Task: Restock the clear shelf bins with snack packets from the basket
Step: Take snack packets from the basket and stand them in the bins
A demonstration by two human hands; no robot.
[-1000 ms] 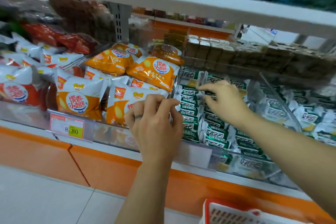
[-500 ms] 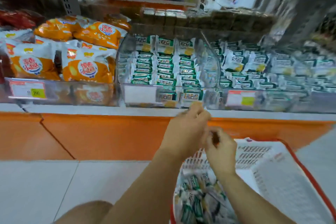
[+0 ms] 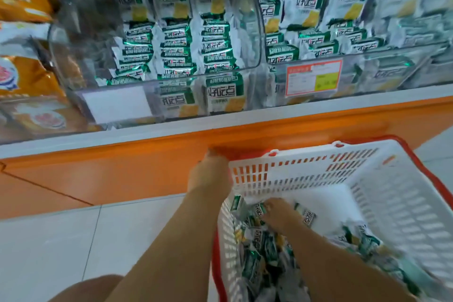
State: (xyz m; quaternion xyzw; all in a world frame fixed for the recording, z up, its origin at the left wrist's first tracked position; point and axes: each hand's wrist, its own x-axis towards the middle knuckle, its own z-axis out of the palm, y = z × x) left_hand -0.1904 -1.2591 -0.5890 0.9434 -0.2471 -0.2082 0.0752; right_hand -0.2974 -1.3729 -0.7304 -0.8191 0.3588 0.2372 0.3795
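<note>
The white basket [image 3: 306,171] with a red rim stands low at the right, holding a pile of green-and-white snack packets [image 3: 259,247]. My left hand [image 3: 210,174] grips the basket's far left corner. My right hand [image 3: 279,216] is down inside the basket, its fingers closed among the packets, with packet ends sticking out on both sides of it. Above, the clear middle bin [image 3: 220,76] on the shelf holds rows of the same packets [image 3: 175,56]. To its right, another clear bin [image 3: 392,56] holds more of them.
An orange shelf base [image 3: 122,167] runs under the bins, with pale floor tiles [image 3: 61,252] below. Orange snack bags [image 3: 22,73] fill the bin at the left. A red-framed price tag [image 3: 313,78] hangs on the right bin, and a blank white label [image 3: 117,103] on the middle one.
Both hands came down from the shelf bin to the basket. The left hand took hold of the basket's corner and the right hand went into the packets. The view tilted down and closer.
</note>
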